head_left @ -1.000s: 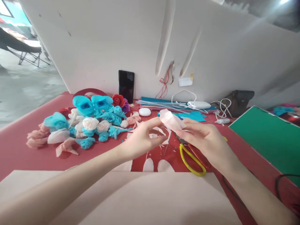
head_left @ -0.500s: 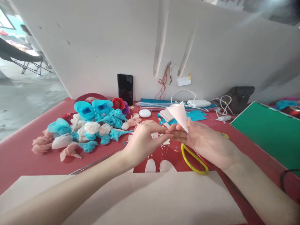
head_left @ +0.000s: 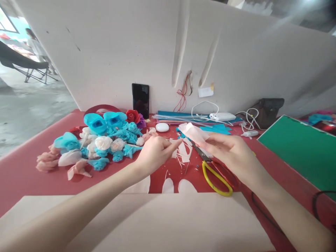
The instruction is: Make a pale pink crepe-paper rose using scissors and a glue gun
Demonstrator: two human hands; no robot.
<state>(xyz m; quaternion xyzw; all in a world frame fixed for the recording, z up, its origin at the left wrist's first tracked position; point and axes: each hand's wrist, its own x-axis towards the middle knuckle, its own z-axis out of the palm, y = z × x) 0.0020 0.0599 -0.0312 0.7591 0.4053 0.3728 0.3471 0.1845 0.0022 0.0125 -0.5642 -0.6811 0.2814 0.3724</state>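
My right hand (head_left: 231, 150) holds a pale pink paper flower (head_left: 193, 132) by its base. The flower's petals point up and to the left, and no stem shows below the fingers. To its left, my left hand (head_left: 156, 152) is closed, thumb and index finger pressed together; whether anything is between them I cannot make out. Scissors (head_left: 217, 178) with one yellow and one red handle lie under my right hand. Two white paper petals (head_left: 187, 186) rest in front, beside the edge of a big pale sheet (head_left: 157, 220). Narrow paper scraps (head_left: 184, 153) lie between my hands.
Blue, white and peach paper flowers (head_left: 102, 142) are heaped on the red table (head_left: 26, 182) at left. Against the grey panel stand a black phone (head_left: 140, 99) and a dark pouch (head_left: 270, 111). A white case (head_left: 162, 127), cables and a green board (head_left: 301, 150) are around.
My right hand has turned over, tipping the flower left and down. My left hand has come away from it, its fingers now curled. More of the scissors and scraps shows.
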